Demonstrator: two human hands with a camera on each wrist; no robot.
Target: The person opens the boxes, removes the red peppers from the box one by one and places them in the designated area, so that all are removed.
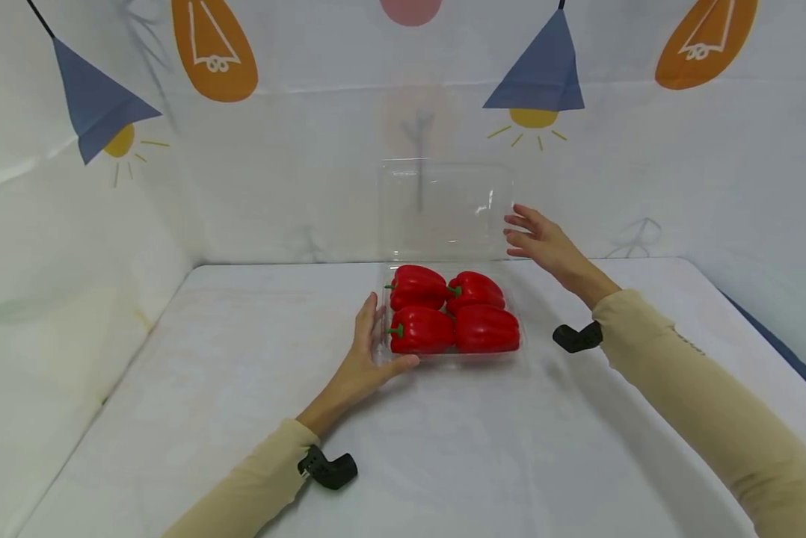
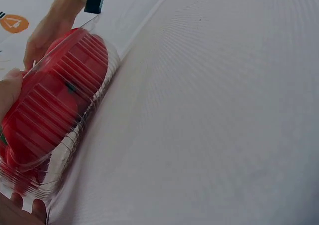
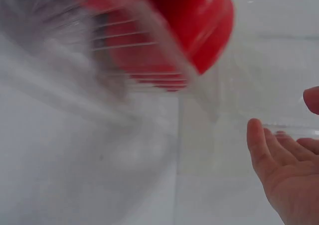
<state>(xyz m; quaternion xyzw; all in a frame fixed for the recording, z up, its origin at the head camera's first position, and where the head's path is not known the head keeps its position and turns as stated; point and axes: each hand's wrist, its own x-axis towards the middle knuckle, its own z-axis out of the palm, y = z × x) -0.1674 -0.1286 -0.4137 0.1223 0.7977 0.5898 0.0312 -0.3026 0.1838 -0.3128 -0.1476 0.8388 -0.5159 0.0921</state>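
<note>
A clear plastic clamshell box (image 1: 470, 360) stands on the table with several red bell peppers (image 1: 422, 330) inside, some showing green stems. Its transparent lid (image 1: 446, 209) stands upright at the back. My left hand (image 1: 362, 362) holds the box at its front left corner, fingers along the left side and thumb at the front edge. In the left wrist view the thumb (image 2: 9, 91) lies near the rim. My right hand (image 1: 540, 243) is raised beside the lid's right edge, fingers loosely extended; in the right wrist view this hand (image 3: 289, 170) grips nothing. Whether it touches the lid, I cannot tell.
A white cloth covers the table (image 1: 241, 359). Behind it hangs a white curtain (image 1: 295, 164) printed with lamps and bulbs. Each sleeve carries a black wrist camera, the left camera (image 1: 329, 469) low in front, the right camera (image 1: 578, 338) beside the box.
</note>
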